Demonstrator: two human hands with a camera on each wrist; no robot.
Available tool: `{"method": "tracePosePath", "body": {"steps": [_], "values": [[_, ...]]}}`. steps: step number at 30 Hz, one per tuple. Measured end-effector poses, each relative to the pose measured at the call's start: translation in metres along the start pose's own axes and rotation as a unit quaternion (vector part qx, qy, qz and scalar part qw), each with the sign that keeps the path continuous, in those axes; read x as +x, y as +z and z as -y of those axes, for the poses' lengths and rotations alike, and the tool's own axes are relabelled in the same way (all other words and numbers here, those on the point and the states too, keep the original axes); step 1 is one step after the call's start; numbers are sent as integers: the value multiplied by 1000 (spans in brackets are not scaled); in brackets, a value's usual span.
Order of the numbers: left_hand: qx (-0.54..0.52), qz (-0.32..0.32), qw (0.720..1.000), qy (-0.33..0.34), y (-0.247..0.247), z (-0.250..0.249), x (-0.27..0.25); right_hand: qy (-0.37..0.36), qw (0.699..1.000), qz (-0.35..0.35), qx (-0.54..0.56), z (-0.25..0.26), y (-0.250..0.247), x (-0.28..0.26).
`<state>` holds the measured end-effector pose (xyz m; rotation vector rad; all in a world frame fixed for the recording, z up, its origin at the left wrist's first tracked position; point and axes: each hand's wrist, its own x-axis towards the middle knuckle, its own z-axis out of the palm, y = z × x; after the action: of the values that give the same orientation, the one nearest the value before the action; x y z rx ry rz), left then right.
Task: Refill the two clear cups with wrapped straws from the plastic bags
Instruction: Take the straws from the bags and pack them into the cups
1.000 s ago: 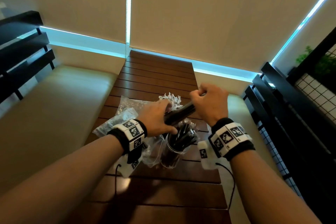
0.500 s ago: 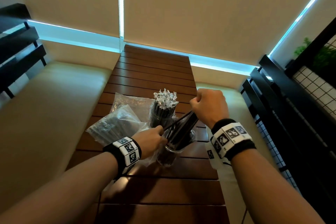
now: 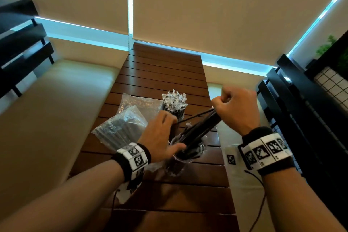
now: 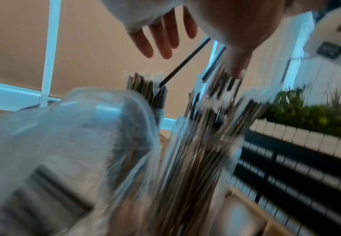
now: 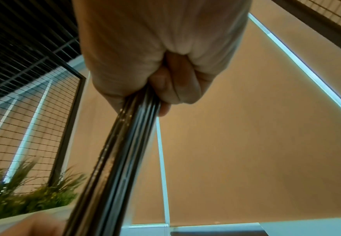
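Observation:
My right hand (image 3: 235,107) grips the top of a bundle of black wrapped straws (image 3: 199,131), which slants down into the near clear cup (image 3: 177,165). The right wrist view shows the right hand's fingers (image 5: 175,83) curled round the bundle (image 5: 114,151). My left hand (image 3: 160,137) is beside the bundle with straight, spread fingers (image 4: 165,39), its thumb against the straws. Behind stands the far clear cup (image 3: 174,111), packed with straws with white wrapper tips. Two clear plastic bags (image 3: 120,130) lie to the left, the nearer one holding straws.
Everything sits on a narrow slatted wooden table (image 3: 165,73). A cream bench cushion (image 3: 56,109) runs along its left side and another along the right. A black railing with wire mesh (image 3: 301,118) stands at the right.
The bundle was held level above the near cup by both hands; it has tipped down into the cup. My left hand has let go and spread its fingers, while the right still holds the top.

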<state>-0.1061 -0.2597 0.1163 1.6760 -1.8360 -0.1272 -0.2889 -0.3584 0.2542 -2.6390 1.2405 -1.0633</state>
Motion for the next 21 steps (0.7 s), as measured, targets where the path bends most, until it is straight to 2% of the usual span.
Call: {"method": "tracePosePath", "body": {"steps": [1,5,8,10,13,17,19,21], "values": [[-50,-11,999,-9,-4,-7,8,-22,1000,-1,6,5,-5,4],[-216,66,973,-48,-17,-49,50,-96,992,-53,55,31,-2,14],[-305,9,948,-89,-17,-67,68,-117,982,-117,88,44,-2,20],[-322,-1,940,-111,-18,-71,73,-90,976,-113,165,47,-6,16],[-387,-5,912,-134,-15,-60,72,20,966,-9,257,29,4,-10],[-419,-45,881,-214,3,-41,60,162,933,172,270,-20,49,-71],[-431,-51,866,-248,16,-37,56,190,914,264,244,-34,74,-98],[-426,-52,863,-266,28,-30,52,181,906,305,233,-38,95,-115]]}}
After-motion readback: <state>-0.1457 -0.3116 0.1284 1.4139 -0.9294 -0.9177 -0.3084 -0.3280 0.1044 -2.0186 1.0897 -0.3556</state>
